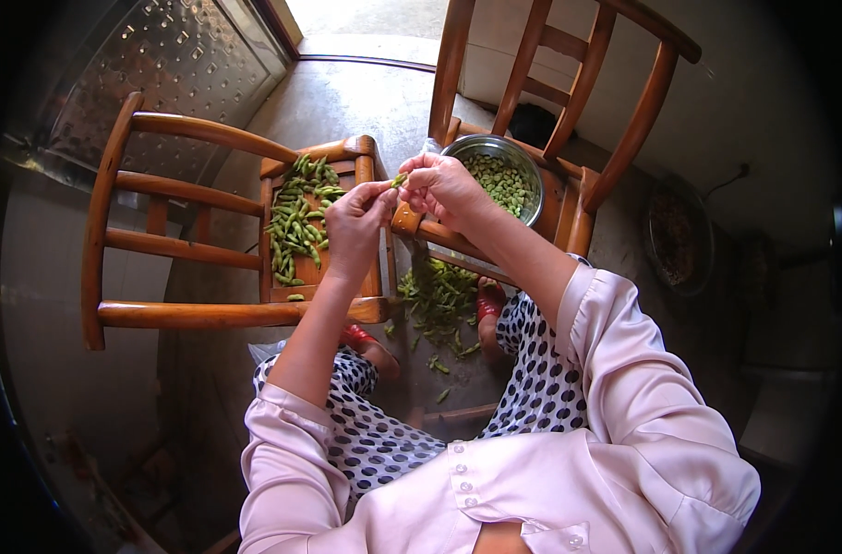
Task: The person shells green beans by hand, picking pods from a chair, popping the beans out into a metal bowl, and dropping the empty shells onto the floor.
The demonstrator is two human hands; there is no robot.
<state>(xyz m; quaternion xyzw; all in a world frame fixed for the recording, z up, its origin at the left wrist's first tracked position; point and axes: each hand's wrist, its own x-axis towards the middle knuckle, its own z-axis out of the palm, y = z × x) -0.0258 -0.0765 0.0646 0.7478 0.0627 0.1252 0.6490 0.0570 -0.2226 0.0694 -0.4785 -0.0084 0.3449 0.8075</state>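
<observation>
Between my two hands is a small green soybean pod (399,180), partly covered by fingers. My left hand (359,215) pinches it from the left with thumb and forefinger. From the right, the fingers of my right hand (440,185) close on its other end. Beneath and behind my right hand stands a metal bowl (540,190) of shelled green beans (500,181), set on the seat of a wooden chair (563,228). To the left of my left hand, whole green pods (296,221) lie spread over another wooden chair's seat (369,273).
Emptied pods (442,294) are heaped on the floor between my feet, which wear red sandals (490,305). A patterned metal door (165,76) stands at the upper left, beside a bright doorway (372,34). At the right a round container (678,235) rests in shadow.
</observation>
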